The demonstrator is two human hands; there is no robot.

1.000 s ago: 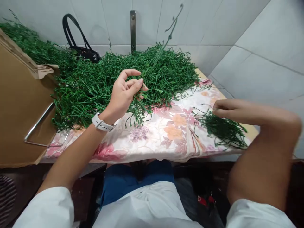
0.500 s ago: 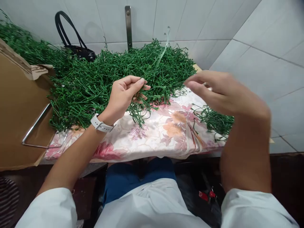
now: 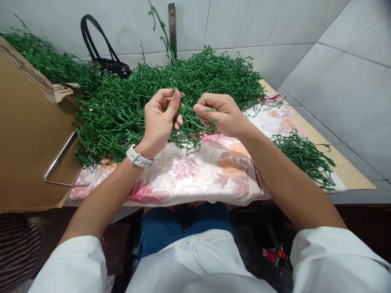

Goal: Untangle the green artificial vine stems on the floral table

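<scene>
Both hands are working right at the near edge of a big heap of thin green stems (image 3: 122,118); can't tell from here whether they're real or plastic. The left hand (image 3: 160,118) is curled shut, thumb and fingertips pinching a strand out of the heap; the right hand (image 3: 218,116) is closed in a pinch too, thumb and fingers on a green strand (image 3: 207,118) that runs toward the left hand. There's only a small gap between the two hands; a white watch (image 3: 139,158) sits on the left wrist.

One long strand (image 3: 163,36) sticks up from the heap toward the far wall, right by a metal bracket (image 3: 172,28). The heap sits on a floral cloth (image 3: 195,171) with pink and peach flowers; a wide band of it runs between the heap and the near edge, with both forearms reaching over it. Off to the right, well apart from the heap, a smaller bunch of green stems (image 3: 302,158) lies on the cloth's right end, with a tan board (image 3: 345,171) showing past it. On the left, a cardboard sheet (image 3: 33,138) with a metal wire handle (image 3: 59,162) butts up against the heap; a black bag (image 3: 100,57) sits at the far side, in front of the tiled wall (image 3: 336,81).
</scene>
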